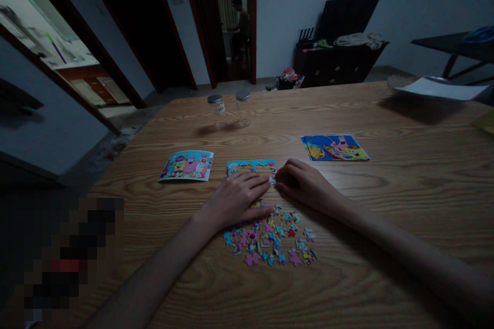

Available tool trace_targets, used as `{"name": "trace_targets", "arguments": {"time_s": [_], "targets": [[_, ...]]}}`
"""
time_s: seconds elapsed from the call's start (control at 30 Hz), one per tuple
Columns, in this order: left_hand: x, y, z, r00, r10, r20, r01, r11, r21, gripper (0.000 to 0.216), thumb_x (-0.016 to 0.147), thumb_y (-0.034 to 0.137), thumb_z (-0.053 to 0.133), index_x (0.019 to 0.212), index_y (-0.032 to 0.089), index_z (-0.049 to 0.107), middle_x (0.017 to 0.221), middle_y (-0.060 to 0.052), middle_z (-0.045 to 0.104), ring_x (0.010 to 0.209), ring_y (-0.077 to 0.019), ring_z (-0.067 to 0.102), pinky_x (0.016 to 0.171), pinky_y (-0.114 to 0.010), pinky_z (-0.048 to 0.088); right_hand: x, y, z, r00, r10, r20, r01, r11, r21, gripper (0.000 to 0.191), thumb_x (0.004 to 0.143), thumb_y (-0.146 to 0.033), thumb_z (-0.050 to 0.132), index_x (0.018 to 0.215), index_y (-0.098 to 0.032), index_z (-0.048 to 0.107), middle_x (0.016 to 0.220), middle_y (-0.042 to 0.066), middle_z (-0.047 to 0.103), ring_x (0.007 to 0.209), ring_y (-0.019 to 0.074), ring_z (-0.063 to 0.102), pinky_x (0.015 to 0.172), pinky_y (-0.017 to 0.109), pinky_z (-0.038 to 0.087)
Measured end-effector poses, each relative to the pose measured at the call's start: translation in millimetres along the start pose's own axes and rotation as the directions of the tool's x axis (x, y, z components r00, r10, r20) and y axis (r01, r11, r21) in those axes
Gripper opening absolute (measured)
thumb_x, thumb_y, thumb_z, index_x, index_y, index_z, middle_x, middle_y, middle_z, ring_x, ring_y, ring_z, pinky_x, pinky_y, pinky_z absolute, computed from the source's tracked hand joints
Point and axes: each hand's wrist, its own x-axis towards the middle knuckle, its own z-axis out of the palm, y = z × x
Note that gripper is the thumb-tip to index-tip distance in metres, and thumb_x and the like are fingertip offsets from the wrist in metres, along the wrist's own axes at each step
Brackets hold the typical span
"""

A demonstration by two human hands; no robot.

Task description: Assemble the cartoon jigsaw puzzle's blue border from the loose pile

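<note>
A partly assembled jigsaw puzzle (pixel 250 163) lies on the wooden table, its blue top border joined and its middle showing bare wood. My left hand (pixel 243 193) rests flat across the lower left of this frame, fingers stretched out to the right and thumb apart. At the puzzle's right edge, my right hand (pixel 299 180) is curled, its fingertips closed at a small puzzle piece (pixel 272 181); the grip itself is partly hidden. Loose puzzle pieces (pixel 274 239) in pink, blue, yellow and red are heaped just below my left hand, which covers some of them.
A cartoon picture sheet (pixel 187 166) lies to the left, and blue picture cards (pixel 335 147) to the right. Two lidded clear jars (pixel 221 113) stand farther back. A glass bowl (pixel 399 84) with a white sheet sits far right. Another person (pixel 241 23) sits beyond the doorway.
</note>
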Motion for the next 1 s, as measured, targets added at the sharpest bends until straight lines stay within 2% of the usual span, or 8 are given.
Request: {"name": "trace_targets", "arguments": {"time_s": [0.1, 0.2, 0.33, 0.43, 0.63, 1.0], "targets": [[1, 0, 0, 1.0, -0.002, -0.004, 0.002, 1.0, -0.001, 0.06, 0.105, 0.064, 0.047, 0.139, 0.018, 0.063, 0.146, -0.006, 0.065, 0.135, -0.0254, 0.059, 0.118, -0.042, 0.044, -1, -1, -2, 1.0, -0.001, -0.005, 0.001, 1.0, 0.005, 0.011, 0.098, -0.028, 0.068, 0.102, -0.019, 0.064, 0.097, 0.009, 0.064, 0.081, 0.021, 0.062, 0.07, 0.034, 0.052], [1, 0, -1, 1.0, 0.003, -0.013, -0.003, 1.0, -0.002, 0.06, 0.105, 0.064, 0.047, 0.139, 0.018, 0.064, 0.145, -0.006, 0.066, 0.135, -0.0255, 0.059, 0.117, -0.042, 0.044, -3, -4, -8, 0.999, -0.036, -0.002, 0.036, 0.999, -0.014, 0.011, 0.102, -0.026, 0.061, 0.107, -0.018, 0.065, 0.099, 0.01, 0.065, 0.083, 0.0209, 0.062, 0.071, 0.034, 0.052], [0, 0, 0, 1.0, 0.003, -0.016, -0.003, 1.0, 0.002, 0.06, 0.105, 0.064, 0.047, 0.139, 0.018, 0.064, 0.145, -0.007, 0.066, 0.135, -0.0258, 0.059, 0.117, -0.042, 0.044, -7, -11, -21, 0.972, -0.227, 0.062, 0.235, 0.954, -0.187, 0.02, 0.106, -0.023, 0.052, 0.114, -0.017, 0.069, 0.106, 0.013, 0.068, 0.092, 0.0246, 0.06, 0.079, 0.04, 0.052], [0, -1, 1, 1.0, 0.002, -0.016, -0.002, 1.0, 0.004, 0.06, 0.105, 0.065, 0.046, 0.14, 0.019, 0.063, 0.145, -0.007, 0.065, 0.135, -0.0259, 0.059, 0.116, -0.043, 0.044, -8, -13, -27, 0.94, -0.319, 0.12, 0.338, 0.917, -0.211, 0.024, 0.106, -0.023, 0.051, 0.122, -0.018, 0.069, 0.113, 0.014, 0.07, 0.098, 0.0257, 0.061, 0.083, 0.041, 0.052], [0, -1, 0, 1.0, 0.006, -0.015, -0.006, 1.0, 0.023, 0.056, 0.105, 0.063, 0.049, 0.138, 0.02, 0.064, 0.145, -0.007, 0.066, 0.135, -0.0252, 0.059, 0.117, -0.042, 0.042, -7, -14, -24, 0.936, -0.315, 0.157, 0.343, 0.915, -0.212, 0.023, 0.104, -0.023, 0.056, 0.119, -0.017, 0.072, 0.113, 0.013, 0.072, 0.102, 0.0254, 0.062, 0.088, 0.041, 0.054], [0, 0, 1, 0.999, 0.031, -0.031, -0.03, 0.998, 0.048, 0.059, 0.105, 0.064, 0.047, 0.137, 0.018, 0.064, 0.145, -0.007, 0.065, 0.134, -0.0257, 0.059, 0.116, -0.042, 0.042, -9, -18, -22, 0.917, -0.378, 0.127, 0.399, 0.881, -0.255, 0.024, 0.105, -0.024, 0.057, 0.123, -0.019, 0.071, 0.111, 0.01, 0.076, 0.101, 0.0253, 0.065, 0.088, 0.041, 0.056]]}}
